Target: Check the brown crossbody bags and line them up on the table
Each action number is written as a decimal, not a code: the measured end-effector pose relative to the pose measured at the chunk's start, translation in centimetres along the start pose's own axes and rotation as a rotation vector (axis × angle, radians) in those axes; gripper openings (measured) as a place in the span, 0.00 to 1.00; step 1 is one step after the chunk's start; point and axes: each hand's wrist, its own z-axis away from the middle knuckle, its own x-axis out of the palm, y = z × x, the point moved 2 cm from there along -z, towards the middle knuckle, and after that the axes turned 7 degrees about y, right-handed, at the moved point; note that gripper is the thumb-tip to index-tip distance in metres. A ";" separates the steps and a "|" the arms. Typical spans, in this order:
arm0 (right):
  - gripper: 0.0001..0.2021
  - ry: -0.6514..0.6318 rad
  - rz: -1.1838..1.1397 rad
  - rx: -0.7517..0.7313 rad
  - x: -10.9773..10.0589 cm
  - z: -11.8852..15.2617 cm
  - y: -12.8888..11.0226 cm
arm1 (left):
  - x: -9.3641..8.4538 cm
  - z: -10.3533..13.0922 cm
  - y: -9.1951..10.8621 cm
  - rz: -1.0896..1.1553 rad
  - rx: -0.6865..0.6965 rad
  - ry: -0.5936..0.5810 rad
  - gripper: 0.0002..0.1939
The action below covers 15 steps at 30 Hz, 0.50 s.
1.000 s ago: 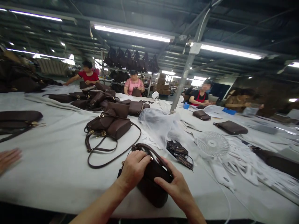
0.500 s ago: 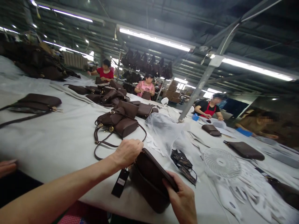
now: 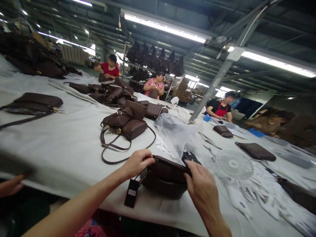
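Between pinching left and right hands, the dark bag's underside is hidden.

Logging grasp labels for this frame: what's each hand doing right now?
Left hand: closed, pinching the dark brown bag at its top left end.
Right hand: gripping the same bag's right end, thumb and fingers on its top edge.
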 end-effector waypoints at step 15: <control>0.10 -0.002 -0.409 0.005 2.7 -1.5 -7.2 | 1.5 1.2 -2.5 0.651 -0.081 -0.149 0.10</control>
